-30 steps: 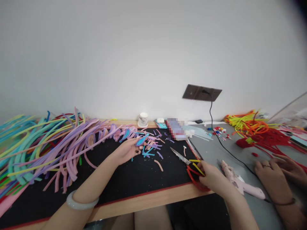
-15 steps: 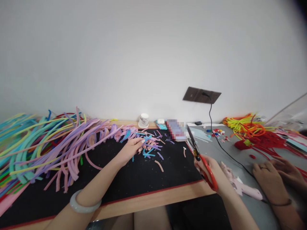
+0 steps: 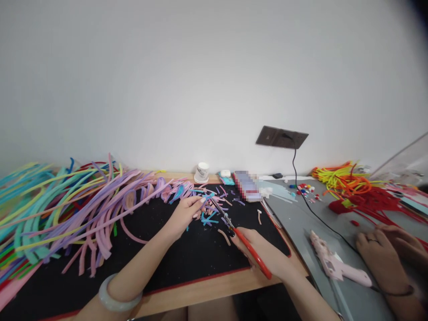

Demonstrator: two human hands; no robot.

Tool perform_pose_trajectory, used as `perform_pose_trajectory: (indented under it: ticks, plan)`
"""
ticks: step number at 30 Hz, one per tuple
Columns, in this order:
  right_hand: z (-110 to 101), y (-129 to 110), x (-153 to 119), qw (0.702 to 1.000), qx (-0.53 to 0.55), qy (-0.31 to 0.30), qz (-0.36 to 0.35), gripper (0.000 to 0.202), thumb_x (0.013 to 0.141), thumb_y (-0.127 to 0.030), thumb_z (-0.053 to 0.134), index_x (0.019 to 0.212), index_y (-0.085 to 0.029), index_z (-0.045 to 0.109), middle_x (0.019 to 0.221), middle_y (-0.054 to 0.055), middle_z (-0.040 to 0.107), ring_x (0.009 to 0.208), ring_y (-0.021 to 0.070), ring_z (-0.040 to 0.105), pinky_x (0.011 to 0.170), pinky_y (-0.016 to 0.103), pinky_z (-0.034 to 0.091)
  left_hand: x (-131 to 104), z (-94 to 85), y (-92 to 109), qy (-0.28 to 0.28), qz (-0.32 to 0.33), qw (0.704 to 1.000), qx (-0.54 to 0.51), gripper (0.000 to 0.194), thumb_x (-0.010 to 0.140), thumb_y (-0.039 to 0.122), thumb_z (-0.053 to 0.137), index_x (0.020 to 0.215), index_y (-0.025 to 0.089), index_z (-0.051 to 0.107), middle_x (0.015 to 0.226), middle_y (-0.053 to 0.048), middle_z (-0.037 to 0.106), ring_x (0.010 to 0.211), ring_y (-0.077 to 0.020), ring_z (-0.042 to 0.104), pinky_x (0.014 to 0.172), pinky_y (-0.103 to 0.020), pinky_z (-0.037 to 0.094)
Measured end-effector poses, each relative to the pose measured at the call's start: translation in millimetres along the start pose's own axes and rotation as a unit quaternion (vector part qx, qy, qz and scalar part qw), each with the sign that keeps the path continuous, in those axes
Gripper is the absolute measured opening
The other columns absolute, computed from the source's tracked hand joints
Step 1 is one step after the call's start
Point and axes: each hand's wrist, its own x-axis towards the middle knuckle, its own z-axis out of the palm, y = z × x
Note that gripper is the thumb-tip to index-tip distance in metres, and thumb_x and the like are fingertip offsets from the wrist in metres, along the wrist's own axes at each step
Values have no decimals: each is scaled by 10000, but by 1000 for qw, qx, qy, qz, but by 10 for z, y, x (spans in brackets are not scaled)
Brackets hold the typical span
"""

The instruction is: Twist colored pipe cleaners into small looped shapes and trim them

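My left hand (image 3: 189,213) pinches a small blue fuzzy stem piece (image 3: 207,196) over the black mat (image 3: 187,258). Closed around red-handled scissors (image 3: 251,252), my right hand (image 3: 256,249) is to the right of it. The scissor blades point up and left, with their tips at the blue piece. Under and around the tips lie short cut pieces (image 3: 210,219) in blue, pink and purple. A pale beige piece (image 3: 224,237) rests on the mat near the scissors.
Long pastel stems (image 3: 83,209) pile at the left. A paper cup (image 3: 202,172) and a phone (image 3: 247,185) stand along the back. Rightward are a pink glue gun (image 3: 337,265), a black cord, red and yellow stems (image 3: 347,180) and another person's hands (image 3: 381,254).
My right hand has moved left with the scissors, bringing the blades to the blue piece. My left hand stays nearly in place. The glue gun is now more fully visible.
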Motion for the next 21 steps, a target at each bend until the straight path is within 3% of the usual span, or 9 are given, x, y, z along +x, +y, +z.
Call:
perform_pose_trajectory:
  ticks: [5,8,14,21]
  plan:
    - [54,-49,55,998,13,-31,46,388,848,-563,457,760,-185,454,623,-30,415,522,107,403,416,210,336,-37,58,-18,-38,-27,999,3,352,798,470,621,773,120,590,653,26,517,437,-22,292,450,-200,202]
    - [89,-13,104,998,39,-30,40,385,851,-556,458,767,-180,469,622,-29,417,512,104,414,413,206,342,-47,78,-30,-50,-36,998,9,356,799,472,618,767,118,593,639,29,507,434,-20,298,443,-194,206]
    - [116,23,156,998,48,-25,32,398,833,-549,498,702,-176,458,577,-38,388,491,83,361,404,193,293,-38,87,-54,-48,-56,997,-2,375,772,493,637,760,120,599,613,32,510,421,-17,274,438,-193,208]
    - [133,-87,135,992,86,-45,85,396,813,-571,503,735,-187,446,528,-60,361,417,78,364,365,198,283,-30,82,-71,-39,-83,996,4,411,719,515,670,743,108,616,589,34,501,415,-16,271,443,-199,173]
